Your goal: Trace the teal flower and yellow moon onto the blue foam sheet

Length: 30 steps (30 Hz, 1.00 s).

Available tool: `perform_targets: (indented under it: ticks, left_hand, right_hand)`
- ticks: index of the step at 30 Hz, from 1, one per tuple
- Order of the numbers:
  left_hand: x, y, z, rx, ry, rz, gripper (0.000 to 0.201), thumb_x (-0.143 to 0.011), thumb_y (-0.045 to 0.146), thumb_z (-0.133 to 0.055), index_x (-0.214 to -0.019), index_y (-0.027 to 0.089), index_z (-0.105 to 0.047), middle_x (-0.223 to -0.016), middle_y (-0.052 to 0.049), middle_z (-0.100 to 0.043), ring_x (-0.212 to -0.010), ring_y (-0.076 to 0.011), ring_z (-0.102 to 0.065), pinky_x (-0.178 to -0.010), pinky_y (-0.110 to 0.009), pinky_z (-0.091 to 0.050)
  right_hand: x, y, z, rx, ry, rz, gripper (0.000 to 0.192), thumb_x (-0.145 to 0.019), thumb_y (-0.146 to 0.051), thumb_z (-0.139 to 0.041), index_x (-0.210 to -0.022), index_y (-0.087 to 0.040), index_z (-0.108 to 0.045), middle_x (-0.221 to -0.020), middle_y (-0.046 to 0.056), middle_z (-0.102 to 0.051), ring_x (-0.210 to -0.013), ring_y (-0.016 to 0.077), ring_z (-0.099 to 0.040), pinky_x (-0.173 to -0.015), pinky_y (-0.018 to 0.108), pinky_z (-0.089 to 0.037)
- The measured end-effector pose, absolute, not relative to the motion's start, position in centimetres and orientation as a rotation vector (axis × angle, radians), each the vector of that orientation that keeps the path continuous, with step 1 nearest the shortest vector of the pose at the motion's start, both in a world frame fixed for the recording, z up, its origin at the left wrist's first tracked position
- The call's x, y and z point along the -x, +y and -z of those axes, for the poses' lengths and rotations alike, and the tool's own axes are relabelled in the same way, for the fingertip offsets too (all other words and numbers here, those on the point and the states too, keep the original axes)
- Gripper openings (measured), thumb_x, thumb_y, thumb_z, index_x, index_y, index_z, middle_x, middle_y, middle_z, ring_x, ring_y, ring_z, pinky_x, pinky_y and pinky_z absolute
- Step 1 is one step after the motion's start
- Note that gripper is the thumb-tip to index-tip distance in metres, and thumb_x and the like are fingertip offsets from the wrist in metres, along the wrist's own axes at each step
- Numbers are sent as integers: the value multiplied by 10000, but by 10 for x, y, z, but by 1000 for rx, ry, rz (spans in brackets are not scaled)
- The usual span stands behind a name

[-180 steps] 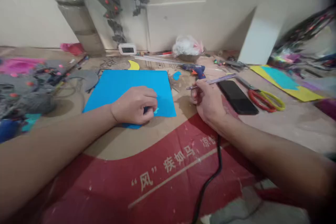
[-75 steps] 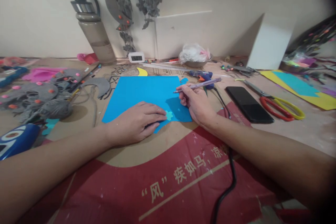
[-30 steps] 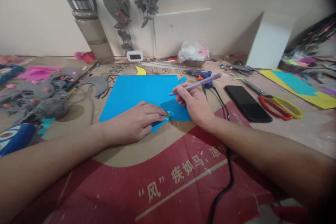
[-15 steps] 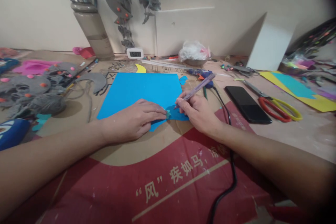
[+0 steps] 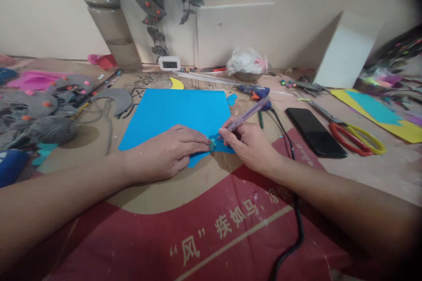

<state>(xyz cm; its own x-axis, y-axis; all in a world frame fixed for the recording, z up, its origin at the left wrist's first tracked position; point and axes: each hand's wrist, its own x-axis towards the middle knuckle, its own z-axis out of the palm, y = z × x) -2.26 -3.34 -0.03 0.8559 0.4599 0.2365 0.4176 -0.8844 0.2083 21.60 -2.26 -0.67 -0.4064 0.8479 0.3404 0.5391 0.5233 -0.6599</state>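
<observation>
Head view: the left hand (image 5: 165, 151) lies flat on the blue sheet (image 5: 174, 112), fingertips pinning a small teal cutout (image 5: 212, 144) at its near edge; the right hand (image 5: 250, 142) has its grip closed round a purple pen (image 5: 249, 113), tip beside the cutout; behind, a metal bowl (image 5: 252, 75) holds a crumpled plastic bag (image 5: 247, 60); phone (image 5: 314, 131) and scissors (image 5: 349, 136) lie to the right on the table (image 5: 379, 171).

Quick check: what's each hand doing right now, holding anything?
Left hand: flat, fingertips pressing a small teal cutout onto the blue sheet.
Right hand: closed grip on a purple pen, tip at the cutout.
</observation>
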Motion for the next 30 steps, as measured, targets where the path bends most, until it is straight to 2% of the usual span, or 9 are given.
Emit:
perform_targets:
  ticks: [11,30]
  left_hand:
    - [22,-32,2,-2895,674,-425,461,-862,41,-424,-1264,190,-594,-1326,-61,-627,-1253,-218,-539,-1055,-406,-402]
    - [23,-31,3,-2865,662,-464,480,-845,32,-454,-1268,206,-603,-1308,-55,-637,-1246,-220,-550,-1076,-396,-406]
  right_hand:
    - [-214,-22,7,1154,-2142,-583,362,-957,-395,-478,-656,-203,-546,-780,57,-658,-728,190,-602,-694,335,-432]
    - [-213,-21,7,1081,-2179,-575,317,-963,-357,-468,-692,-204,-529,-755,38,-603,-724,178,-567,-701,325,-407]
